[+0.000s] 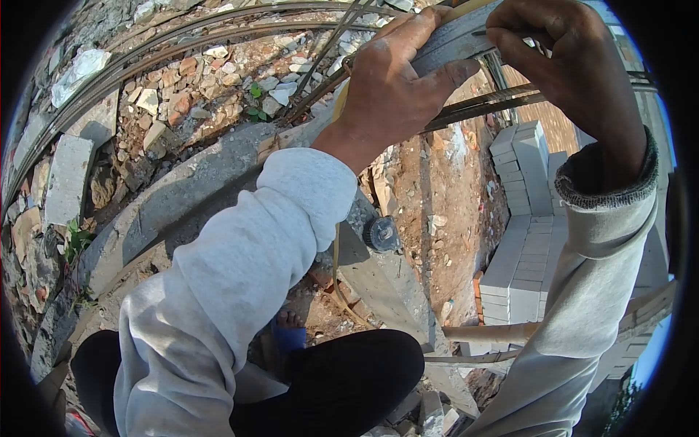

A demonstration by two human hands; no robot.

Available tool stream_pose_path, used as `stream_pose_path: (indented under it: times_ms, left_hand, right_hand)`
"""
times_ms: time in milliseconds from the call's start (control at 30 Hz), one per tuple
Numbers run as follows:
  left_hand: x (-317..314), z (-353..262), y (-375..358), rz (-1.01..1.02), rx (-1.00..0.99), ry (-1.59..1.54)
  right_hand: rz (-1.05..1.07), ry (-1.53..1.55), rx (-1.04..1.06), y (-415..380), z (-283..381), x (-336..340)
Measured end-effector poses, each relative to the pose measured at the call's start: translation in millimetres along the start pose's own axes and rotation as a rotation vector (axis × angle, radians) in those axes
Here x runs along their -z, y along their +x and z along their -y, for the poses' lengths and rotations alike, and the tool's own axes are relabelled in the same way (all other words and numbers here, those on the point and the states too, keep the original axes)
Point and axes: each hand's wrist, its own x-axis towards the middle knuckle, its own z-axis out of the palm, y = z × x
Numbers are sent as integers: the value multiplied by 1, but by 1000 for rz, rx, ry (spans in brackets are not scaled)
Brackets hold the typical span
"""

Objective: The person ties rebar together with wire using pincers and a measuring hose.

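My left hand reaches to the top of the view, its fingers spread over a grey board and against a yellow strip that looks like a measuring tape. The thumb points right along the board's lower edge. My right hand is at the upper right with thumb and forefinger pinched together above the board's right part. A thin dark tip shows at the pinch, too small to name. Both wrists come out of light grey sleeves.
Long metal bars curve across the upper left above brick rubble. Stacked grey blocks stand at the right. A concrete beam runs diagonally, and a round dark object lies below my left wrist.
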Motion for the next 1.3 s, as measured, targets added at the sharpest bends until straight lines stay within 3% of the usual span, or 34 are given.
stream_pose_path:
  times_ms: [100,233,400,567,633,767,867,933,1033,1133,1267,1300]
  left_hand:
    - [3,-3,1,14,19,31]
    - [2,-3,1,21,35,16]
    - [4,-3,1,52,61,-23]
    - [5,-5,1,44,30,76]
    - [3,-4,0,44,74,-26]
    - [1,-3,-2,60,160,-148]
    - [1,-2,-4,74,104,-111]
    - [7,3,-7,89,-183,300]
    - [5,18,-6,56,-379,408]
    - [2,10,-2,15,-252,218]
    - [2,-2,0,17,-38,48]
    - [2,0,0,13,-86,85]
  right_hand:
    - [71,135,-8,4,-19,0]
    - [150,88,-51,7,0,13]
    - [-3,-146,39,1,21,1]
    - [44,-107,-36,3,24,8]
    - [45,-150,-46,4,31,10]
    - [178,55,-113,15,9,19]
    - [111,24,-63,8,17,14]
    - [74,-5,-62,6,15,10]
    - [105,-33,-105,8,23,15]
    - [103,-194,-136,9,36,10]
    - [169,-163,-124,11,30,15]
    - [180,-139,-124,12,28,15]
